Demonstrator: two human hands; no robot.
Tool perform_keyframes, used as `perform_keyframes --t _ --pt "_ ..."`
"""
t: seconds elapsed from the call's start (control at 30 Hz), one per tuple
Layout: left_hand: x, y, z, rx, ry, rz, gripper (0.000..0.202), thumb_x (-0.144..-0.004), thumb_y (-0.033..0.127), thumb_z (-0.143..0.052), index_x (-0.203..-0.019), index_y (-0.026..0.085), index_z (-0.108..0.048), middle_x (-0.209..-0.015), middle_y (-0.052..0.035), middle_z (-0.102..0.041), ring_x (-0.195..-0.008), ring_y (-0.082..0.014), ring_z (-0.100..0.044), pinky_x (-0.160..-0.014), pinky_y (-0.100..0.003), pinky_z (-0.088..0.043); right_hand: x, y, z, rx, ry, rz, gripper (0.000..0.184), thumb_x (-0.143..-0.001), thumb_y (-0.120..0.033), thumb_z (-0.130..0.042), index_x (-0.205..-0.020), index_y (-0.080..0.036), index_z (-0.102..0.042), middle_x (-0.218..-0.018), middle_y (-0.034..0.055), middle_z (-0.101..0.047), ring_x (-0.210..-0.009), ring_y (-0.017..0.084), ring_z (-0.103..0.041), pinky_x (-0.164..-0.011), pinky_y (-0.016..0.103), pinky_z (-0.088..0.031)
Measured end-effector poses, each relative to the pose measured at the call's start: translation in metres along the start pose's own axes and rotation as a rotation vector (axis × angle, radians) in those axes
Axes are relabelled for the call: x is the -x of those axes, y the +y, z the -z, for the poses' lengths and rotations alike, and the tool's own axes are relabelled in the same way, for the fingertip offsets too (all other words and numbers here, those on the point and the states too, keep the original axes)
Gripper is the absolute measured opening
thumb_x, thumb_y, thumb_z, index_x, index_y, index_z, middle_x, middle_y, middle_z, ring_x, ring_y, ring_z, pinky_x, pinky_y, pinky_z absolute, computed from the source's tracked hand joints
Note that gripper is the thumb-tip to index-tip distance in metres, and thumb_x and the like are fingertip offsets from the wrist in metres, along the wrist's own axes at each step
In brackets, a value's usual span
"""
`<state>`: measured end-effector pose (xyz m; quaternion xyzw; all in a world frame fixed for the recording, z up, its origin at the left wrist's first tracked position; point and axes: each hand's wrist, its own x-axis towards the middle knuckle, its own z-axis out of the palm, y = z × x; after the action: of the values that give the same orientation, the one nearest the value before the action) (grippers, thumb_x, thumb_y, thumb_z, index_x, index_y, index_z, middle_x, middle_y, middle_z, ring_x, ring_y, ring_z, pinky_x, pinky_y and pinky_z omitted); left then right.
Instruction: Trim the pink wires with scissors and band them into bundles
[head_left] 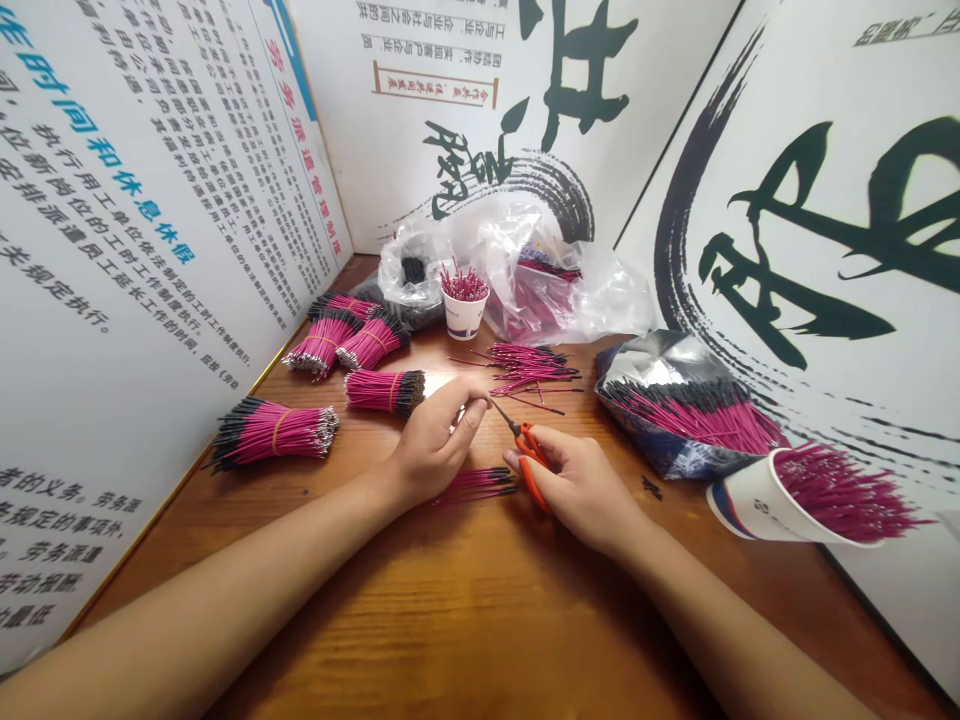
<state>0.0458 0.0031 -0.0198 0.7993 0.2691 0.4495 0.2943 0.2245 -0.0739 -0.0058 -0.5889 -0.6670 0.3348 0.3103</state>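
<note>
Orange-handled scissors (534, 470) sit in my right hand (581, 485), fingers wrapped about the handles. Their dark blades point up and left, reaching the fingertips of my left hand (442, 435). That hand is closed in a pinch, and whatever lies between thumb and finger is too small to make out. Just below my hands is a short row of magenta wires with black ends (476, 485), partly covered by my left hand. Beyond my fingertips a loose pile of similar wires (532, 368) lies on the table.
Banded wire bundles (277, 435) lie at the left, with another bundle (382, 391) nearer the middle. A paper cup of wires (465, 318) stands behind, beside clear plastic bags (600, 295). To the right are an open bag (652, 350) of wires and a tipped paper cup (750, 500). Printed panels surround the wooden table (450, 620).
</note>
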Motion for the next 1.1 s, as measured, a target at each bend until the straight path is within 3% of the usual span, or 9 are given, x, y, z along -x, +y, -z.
perform_keyframes --t 0.8,1.1 --pt "0.0011 -0.0034 -0.0012 -0.019 -0.005 0.019 0.011 -0.097 0.022 -0.046 -0.091 0.018 -0.055 -0.08 0.0002 -0.055 -0.074 -0.0119 -0.051 -0.071 -0.025 -0.041 -0.0014 0.0006 0.0017 -0.003 0.023 0.002 0.031 -0.091 -0.036 -0.055 -0.067 -0.02 -0.044 -0.056 -0.0059 -0.043 -0.055 0.01 -0.039 -0.052 0.023 -0.03" --pt "0.0015 -0.0036 -0.0026 -0.011 0.027 0.036 0.011 -0.095 0.022 -0.051 -0.086 0.018 -0.054 -0.075 0.0011 -0.052 -0.067 -0.0108 -0.046 -0.063 -0.024 -0.038 -0.0012 0.0014 0.0013 -0.006 0.022 0.008 0.031 -0.092 -0.034 -0.054 -0.066 -0.02 -0.043 -0.057 -0.0048 -0.044 -0.055 0.011 -0.04 -0.053 0.023 -0.03"
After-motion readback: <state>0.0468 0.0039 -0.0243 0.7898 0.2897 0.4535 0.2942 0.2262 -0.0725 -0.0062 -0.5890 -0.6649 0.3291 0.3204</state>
